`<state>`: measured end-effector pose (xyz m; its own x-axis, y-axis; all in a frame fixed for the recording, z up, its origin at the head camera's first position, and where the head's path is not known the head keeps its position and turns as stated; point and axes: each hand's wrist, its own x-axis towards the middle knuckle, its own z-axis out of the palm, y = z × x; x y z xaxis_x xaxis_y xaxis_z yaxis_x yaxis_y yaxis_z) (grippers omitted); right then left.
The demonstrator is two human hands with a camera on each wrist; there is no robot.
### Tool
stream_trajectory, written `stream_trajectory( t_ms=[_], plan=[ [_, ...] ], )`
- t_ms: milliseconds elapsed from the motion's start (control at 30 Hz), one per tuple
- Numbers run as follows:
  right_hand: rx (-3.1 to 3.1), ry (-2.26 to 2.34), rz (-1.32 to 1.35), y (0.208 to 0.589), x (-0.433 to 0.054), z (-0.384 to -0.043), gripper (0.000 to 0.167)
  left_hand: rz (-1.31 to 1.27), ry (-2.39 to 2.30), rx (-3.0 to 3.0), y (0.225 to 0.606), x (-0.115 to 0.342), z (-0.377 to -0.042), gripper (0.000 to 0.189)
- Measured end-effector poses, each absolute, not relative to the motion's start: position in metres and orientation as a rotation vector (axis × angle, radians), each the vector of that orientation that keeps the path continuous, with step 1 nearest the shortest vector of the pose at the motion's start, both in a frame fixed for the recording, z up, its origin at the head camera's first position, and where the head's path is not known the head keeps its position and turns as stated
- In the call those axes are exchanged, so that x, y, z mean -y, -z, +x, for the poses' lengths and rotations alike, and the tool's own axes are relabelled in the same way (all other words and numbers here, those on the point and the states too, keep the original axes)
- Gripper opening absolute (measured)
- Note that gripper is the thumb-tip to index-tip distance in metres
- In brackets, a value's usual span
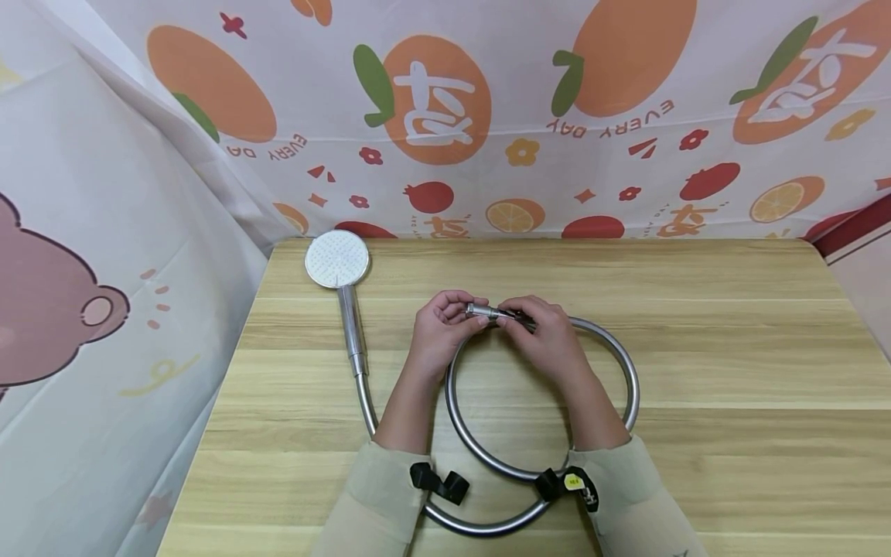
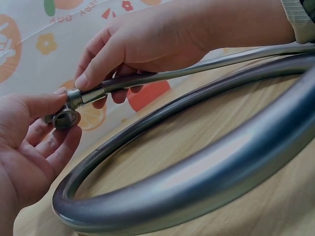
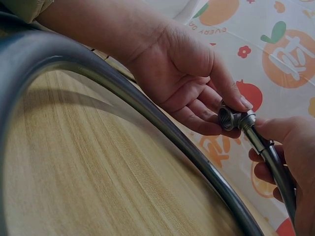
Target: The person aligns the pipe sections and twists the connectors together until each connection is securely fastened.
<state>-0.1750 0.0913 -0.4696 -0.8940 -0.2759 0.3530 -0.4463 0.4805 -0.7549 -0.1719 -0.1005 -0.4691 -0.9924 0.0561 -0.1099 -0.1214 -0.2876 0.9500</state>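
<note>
Above the table my left hand (image 1: 438, 333) pinches a small metal pipe fitting (image 2: 65, 119) between thumb and fingers. Its round threaded opening faces outward in both wrist views. My right hand (image 1: 553, 340) grips the end of a grey shower hose (image 1: 629, 375), close against the fitting. In the right wrist view, the hose's metal end piece (image 3: 254, 139) meets the fitting; whether they are screwed together I cannot tell. The hose lies in a loop under my forearms. At its other end is a round shower head (image 1: 337, 259), face up at the table's back left.
The wooden table (image 1: 731, 348) extends to both sides of my arms. Behind it hangs a fruit-patterned curtain (image 1: 515, 93), and another with a pink cartoon animal (image 1: 42, 302) hangs at the left. Black straps (image 1: 440, 483) circle both sleeves.
</note>
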Motion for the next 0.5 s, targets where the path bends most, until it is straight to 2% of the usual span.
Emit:
stream_trajectory(
  t_ms=[300,500],
  plan=[
    [2.518,-1.411,0.609,0.4696,-0.0909,-0.1735,0.03,-0.095,-2.431,-1.822,0.4689,0.0992,-0.1715,0.033],
    [2.506,-1.415,0.605,0.4666,-0.0901,-0.1732,0.028,-0.087,-2.433,-1.814,0.4691,0.0998,-0.1721,0.033]
  ],
)
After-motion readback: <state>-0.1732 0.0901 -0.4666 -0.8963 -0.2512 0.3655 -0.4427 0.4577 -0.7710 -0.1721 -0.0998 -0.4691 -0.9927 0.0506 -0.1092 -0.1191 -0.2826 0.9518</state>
